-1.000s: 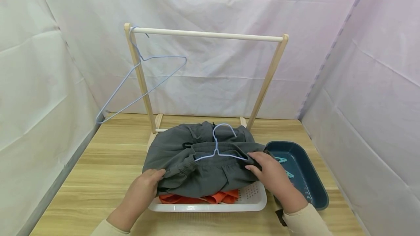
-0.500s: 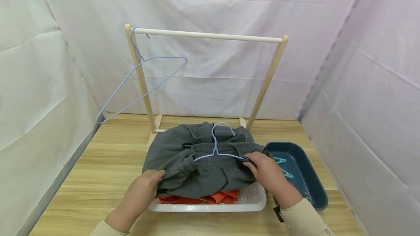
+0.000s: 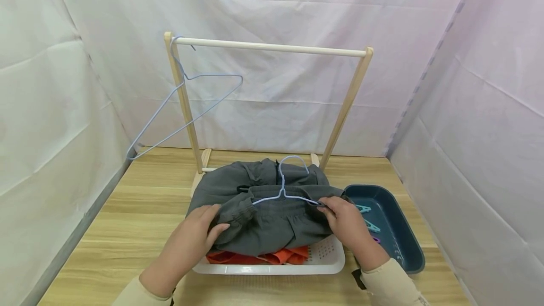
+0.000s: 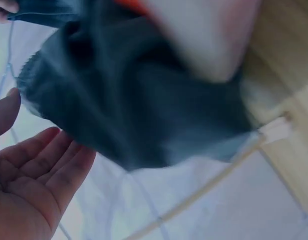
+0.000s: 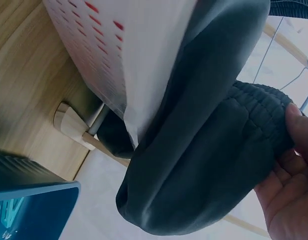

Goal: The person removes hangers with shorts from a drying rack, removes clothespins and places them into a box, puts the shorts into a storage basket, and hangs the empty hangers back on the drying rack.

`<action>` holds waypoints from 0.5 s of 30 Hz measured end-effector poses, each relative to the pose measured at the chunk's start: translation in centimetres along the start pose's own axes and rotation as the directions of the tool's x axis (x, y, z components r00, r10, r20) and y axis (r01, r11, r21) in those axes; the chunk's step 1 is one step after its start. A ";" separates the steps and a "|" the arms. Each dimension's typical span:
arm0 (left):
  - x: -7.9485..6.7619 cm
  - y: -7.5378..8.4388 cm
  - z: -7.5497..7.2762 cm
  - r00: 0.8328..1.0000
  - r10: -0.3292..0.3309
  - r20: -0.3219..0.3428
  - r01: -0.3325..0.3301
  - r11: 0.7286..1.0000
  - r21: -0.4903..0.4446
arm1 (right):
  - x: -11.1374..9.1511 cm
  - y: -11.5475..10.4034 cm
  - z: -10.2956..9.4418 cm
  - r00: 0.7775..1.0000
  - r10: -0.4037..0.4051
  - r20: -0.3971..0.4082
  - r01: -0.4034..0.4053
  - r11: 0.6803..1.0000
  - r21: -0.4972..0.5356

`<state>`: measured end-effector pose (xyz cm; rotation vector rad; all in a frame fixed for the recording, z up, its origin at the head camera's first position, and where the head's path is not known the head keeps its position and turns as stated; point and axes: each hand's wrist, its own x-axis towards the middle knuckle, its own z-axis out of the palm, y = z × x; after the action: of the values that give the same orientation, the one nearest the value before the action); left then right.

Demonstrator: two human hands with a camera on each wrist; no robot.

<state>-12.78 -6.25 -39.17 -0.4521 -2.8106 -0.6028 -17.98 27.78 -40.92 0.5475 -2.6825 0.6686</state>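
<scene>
Dark grey pants (image 3: 280, 230) with a gathered elastic waistband lie heaped over a white basket. A light blue hanger (image 3: 282, 193) sits at the waistband, its hook upward and the lower part inside the pants. My right hand (image 3: 346, 221) pinches the right side of the waistband by the hanger's shoulder; in the right wrist view, thumb and fingers (image 5: 288, 182) hold the gathered edge. At the left side of the waistband is my left hand (image 3: 193, 237), thumb spread from the fingers. In the left wrist view those fingers (image 4: 69, 167) lie straight along the cloth.
The white basket (image 3: 272, 270) also holds orange cloth (image 3: 280, 255). Behind it stands a wooden rack with a white rail (image 3: 272, 47); another blue hanger (image 3: 187, 122) hangs at its left end. A dark blue tray (image 3: 397, 230) with teal clips (image 3: 372, 225) is on the right.
My left hand has loosened from the waistband, its thumb now apart and the hand slightly further in. The right hand has shifted its hold along the waistband, and the hanger has moved slightly.
</scene>
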 end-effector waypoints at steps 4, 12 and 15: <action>1.3 1.4 -0.6 0.999 0.049 0.002 -0.049 0.999 0.010 | 0.0 -0.1 -0.1 0.999 -0.003 -0.040 0.003 1.000 -0.001; 3.6 2.7 0.2 0.990 0.122 0.067 -0.123 0.992 0.000 | -0.2 -0.4 -0.3 0.998 -0.001 -0.060 0.001 1.000 0.005; 3.9 2.7 0.5 0.986 0.162 0.048 -0.163 0.987 0.014 | -0.3 -0.4 -0.3 0.998 -0.009 -0.070 0.010 1.000 0.009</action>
<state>-15.55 -2.76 -37.51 -0.6922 -2.7844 -0.5385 -17.53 27.71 -40.62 0.5288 -2.6119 0.6849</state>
